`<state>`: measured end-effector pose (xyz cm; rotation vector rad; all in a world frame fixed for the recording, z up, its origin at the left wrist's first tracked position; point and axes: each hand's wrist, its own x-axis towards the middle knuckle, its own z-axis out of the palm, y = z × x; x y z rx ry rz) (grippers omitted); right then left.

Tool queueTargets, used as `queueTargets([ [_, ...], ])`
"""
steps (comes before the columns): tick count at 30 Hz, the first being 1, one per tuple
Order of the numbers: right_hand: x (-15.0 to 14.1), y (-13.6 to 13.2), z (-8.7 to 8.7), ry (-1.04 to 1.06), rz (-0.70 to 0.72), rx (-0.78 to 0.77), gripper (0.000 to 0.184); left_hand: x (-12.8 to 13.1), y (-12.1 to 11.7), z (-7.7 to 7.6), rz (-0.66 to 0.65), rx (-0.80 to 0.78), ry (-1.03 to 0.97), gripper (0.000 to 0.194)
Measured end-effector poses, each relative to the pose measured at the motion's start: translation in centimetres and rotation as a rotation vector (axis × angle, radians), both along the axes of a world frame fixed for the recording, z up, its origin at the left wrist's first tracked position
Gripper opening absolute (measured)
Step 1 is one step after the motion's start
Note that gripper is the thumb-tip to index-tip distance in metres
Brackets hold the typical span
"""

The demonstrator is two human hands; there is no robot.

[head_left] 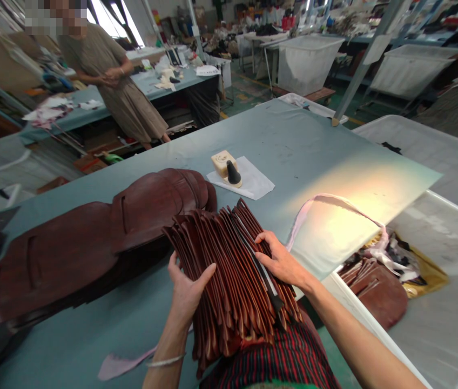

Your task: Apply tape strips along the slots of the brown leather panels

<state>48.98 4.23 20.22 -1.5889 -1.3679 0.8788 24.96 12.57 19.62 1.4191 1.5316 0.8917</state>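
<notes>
A thick bundle of dark brown leather pieces (223,275), standing on edge like pages, rests at the table's near edge against my lap. My left hand (187,289) holds its left side, thumb over the top edges and fingers behind the outer piece. On the right side, my right hand (281,262) grips the bundle, with thumb and fingers at the upper edges of the end pieces. A pale strip with a dark end (268,281) shows among the pieces near my right hand. Left of the bundle lie overlapping piles of larger brown leather panels (62,243), some with slots.
On the blue-green table (261,129), a cream block (223,162) and a black-knobbed tool (234,174) sit on white paper (259,181). A pink strip (302,216) curves toward a white bin (448,324) holding leather scraps. Another person (111,81) stands across the table.
</notes>
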Motion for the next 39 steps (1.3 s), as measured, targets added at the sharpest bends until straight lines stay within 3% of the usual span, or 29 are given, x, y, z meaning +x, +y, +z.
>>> queueTargets([
  [3, 0.0, 0.1, -0.1, -0.02, 0.042, 0.006, 0.024, -0.1, 0.0, -0.1, -0.004, -0.013, -0.012, 0.1],
  [8, -0.7, 0.2, 0.7, -0.071, 0.048, -0.051, 0.013, -0.3, -0.1, -0.3, 0.003, -0.007, -0.041, 0.1],
  [12, -1.1, 0.2, 1.0, -0.078, 0.022, -0.083, 0.024, -0.2, 0.0, -0.3, 0.013, 0.005, -0.045, 0.1],
  [16, -1.2, 0.1, 1.0, -0.12, 0.022, -0.092, 0.02, -0.2, -0.1, 0.0, 0.004, -0.006, -0.025, 0.1],
  [21, -1.5, -0.1, 1.2, -0.249, 0.056, -0.029, 0.033, -0.3, -0.1, 0.0, -0.004, -0.013, 0.007, 0.104],
  [25, -2.2, 0.0, 1.7, -0.334, 0.084, -0.029, 0.019, -0.4, 0.0, -0.2, 0.0, -0.019, 0.023, 0.107],
  [29, -2.5, 0.2, 2.1, -0.327, 0.086, -0.045, 0.029, -0.4, 0.0, -0.3, 0.0, -0.009, -0.013, 0.105],
  [35, -2.6, 0.3, 1.9, -0.323, 0.088, -0.028, 0.018, -0.5, -0.1, -0.4, 0.014, 0.0, -0.073, 0.1],
  [39, -2.6, 0.2, 1.9, -0.315, 0.063, -0.016, 0.031, -0.5, -0.1, -0.3, 0.01, -0.003, -0.075, 0.098],
])
